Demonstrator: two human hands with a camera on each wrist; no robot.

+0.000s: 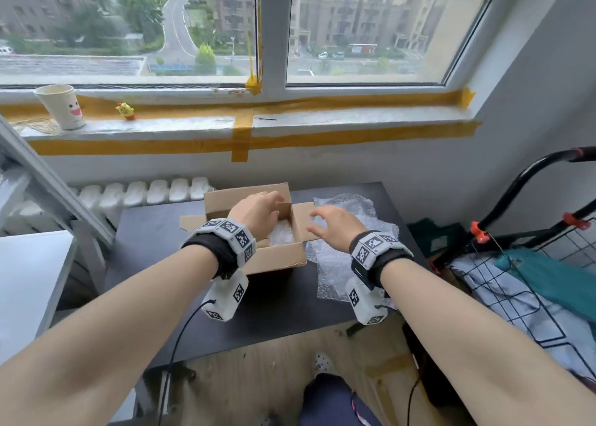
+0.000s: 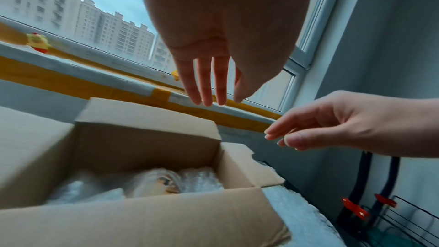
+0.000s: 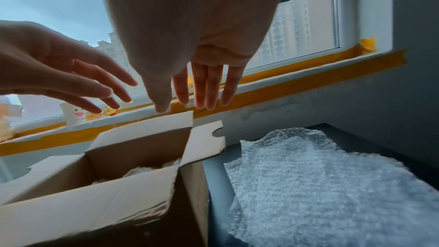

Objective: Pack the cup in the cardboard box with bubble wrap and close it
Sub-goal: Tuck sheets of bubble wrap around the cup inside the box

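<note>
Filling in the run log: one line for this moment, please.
box open, wrapped bundle inside | left hand open above | right hand open by right flap | flaps unclosed

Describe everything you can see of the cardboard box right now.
The cardboard box is plain brown corrugated card, standing upright on the dark table with all four flaps open. The right flap has a notch cut in its edge. Bubble wrap fills its inside, round a bundle. Loose bubble wrap lies beside it on the right. The left hand hovers over the opening and the right hand over the right flap.
</note>
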